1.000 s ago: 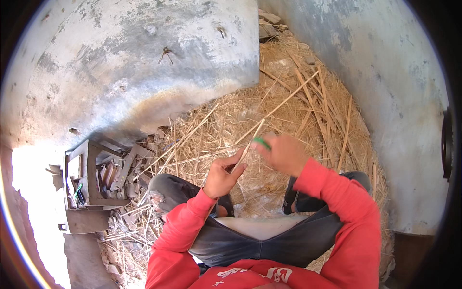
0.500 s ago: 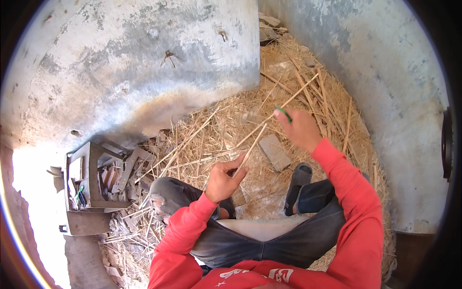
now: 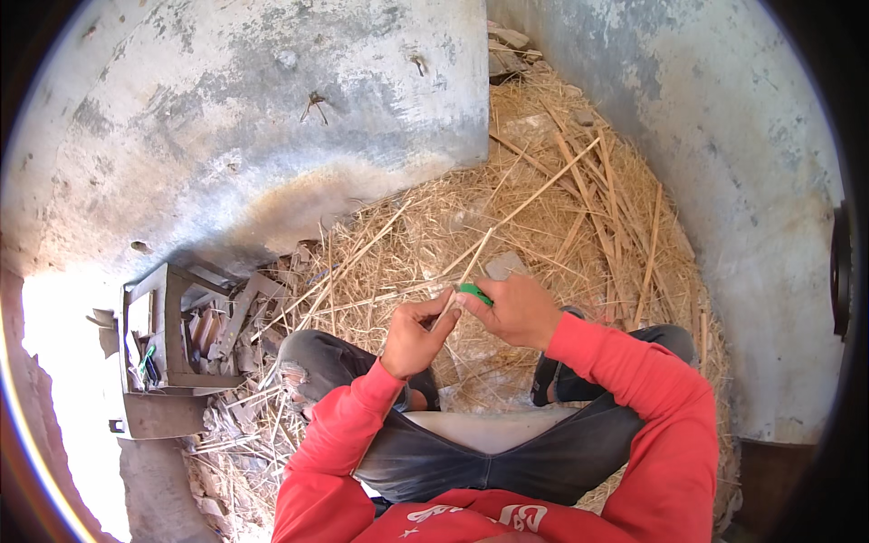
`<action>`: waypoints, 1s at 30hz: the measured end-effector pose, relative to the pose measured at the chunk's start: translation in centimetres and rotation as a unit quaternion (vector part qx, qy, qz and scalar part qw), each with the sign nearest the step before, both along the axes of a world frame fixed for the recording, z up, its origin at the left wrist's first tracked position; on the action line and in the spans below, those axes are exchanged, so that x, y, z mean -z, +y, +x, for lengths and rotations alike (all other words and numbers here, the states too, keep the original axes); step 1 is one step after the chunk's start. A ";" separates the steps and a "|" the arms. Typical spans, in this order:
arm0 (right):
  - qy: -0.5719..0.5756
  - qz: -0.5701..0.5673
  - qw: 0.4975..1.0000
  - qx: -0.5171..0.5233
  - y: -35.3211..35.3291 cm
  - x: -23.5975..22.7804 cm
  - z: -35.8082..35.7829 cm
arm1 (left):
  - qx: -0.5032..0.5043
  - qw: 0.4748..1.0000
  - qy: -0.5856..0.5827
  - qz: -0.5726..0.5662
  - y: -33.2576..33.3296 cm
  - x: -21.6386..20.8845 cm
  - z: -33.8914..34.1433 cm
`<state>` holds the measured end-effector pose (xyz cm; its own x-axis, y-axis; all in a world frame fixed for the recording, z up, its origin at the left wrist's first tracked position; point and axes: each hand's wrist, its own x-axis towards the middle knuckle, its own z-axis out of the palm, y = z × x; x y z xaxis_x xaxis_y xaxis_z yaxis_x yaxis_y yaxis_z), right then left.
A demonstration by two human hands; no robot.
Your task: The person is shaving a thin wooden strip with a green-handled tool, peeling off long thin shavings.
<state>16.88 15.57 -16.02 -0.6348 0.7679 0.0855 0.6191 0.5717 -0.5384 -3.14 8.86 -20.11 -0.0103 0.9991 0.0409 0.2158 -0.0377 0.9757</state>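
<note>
My left hand [image 3: 414,337] pinches a pale, thin wooden stick [image 3: 477,256] near its lower end; the stick slants up and away to the right. Closed round a small green-handled knife [image 3: 475,292], my right hand [image 3: 522,309] sits close beside my left fingertips. The knife handle lies against the stick just beyond the left thumb; its blade cannot be made out. Both hands are above the floor between my bent knees. Below them lies a grey block [image 3: 507,265], partly hidden by my right hand.
Shavings and straw-like strips [image 3: 543,226] cover the floor, with several longer slats [image 3: 615,195] at the right. A wooden stool-like frame [image 3: 172,339] lies at the left with scraps and a small green-and-dark tool on it. Worn metal sheets [image 3: 272,118] and a curved wall [image 3: 715,163] enclose the spot.
My right hand has moved down and left with the green-handled knife, from the stick's far end to beside my left fingers. My left hand has barely moved and keeps its hold.
</note>
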 end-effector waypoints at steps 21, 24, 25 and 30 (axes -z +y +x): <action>-0.049 -0.042 0.998 0.025 0.3 -2.3 0.4 | -0.035 0.994 0.098 0.018 -0.2 -1.3 0.5; 0.062 0.017 0.995 0.070 1.8 0.0 0.6 | -0.062 0.972 0.215 0.069 -0.3 -1.8 0.8; 0.044 -0.009 0.996 0.073 2.6 -0.4 0.8 | -0.069 0.972 0.213 0.066 -0.4 -1.7 0.8; -0.033 -0.052 0.998 0.018 0.5 -0.7 0.0 | -0.081 0.973 0.209 0.044 -0.6 -2.6 1.0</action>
